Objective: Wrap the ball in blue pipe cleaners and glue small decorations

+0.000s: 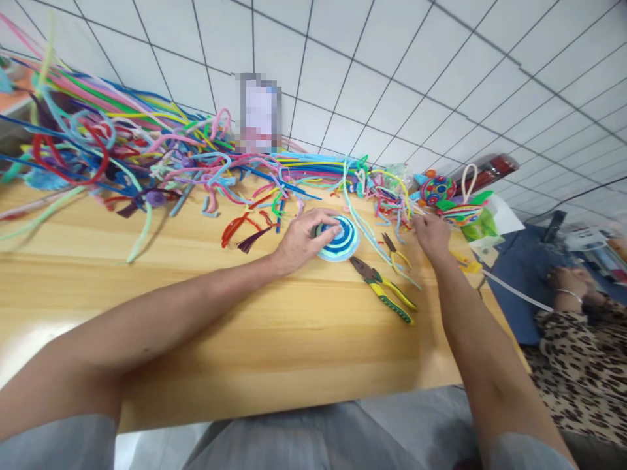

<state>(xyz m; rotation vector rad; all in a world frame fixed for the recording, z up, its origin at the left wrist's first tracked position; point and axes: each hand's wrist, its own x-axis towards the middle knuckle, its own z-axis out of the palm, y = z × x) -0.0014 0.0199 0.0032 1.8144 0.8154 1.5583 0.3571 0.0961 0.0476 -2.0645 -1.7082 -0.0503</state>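
Note:
My left hand [309,240] grips a round disc [349,245] coiled from blue, pale blue and white pipe cleaners. Its thumb lies on top of the disc, which sits at table height. Out to the right, my right hand [432,236] is closed at the edge of a pile of pipe cleaner pieces [389,209]; what its fingers hold is hidden. Large yellow-handled pliers [385,290] lie in front of the disc. Smaller yellow-handled pliers [396,253] lie between the two hands, beside a long pale green pipe cleaner [362,225].
A big tangle of coloured pipe cleaners [161,143] runs along the tiled wall. A blurred-out upright panel [259,114] stands behind it. Colourful coiled ornaments [438,190] are at the back right. A co-worker's hand [571,284] and leopard-print sleeve [568,339] show at far right.

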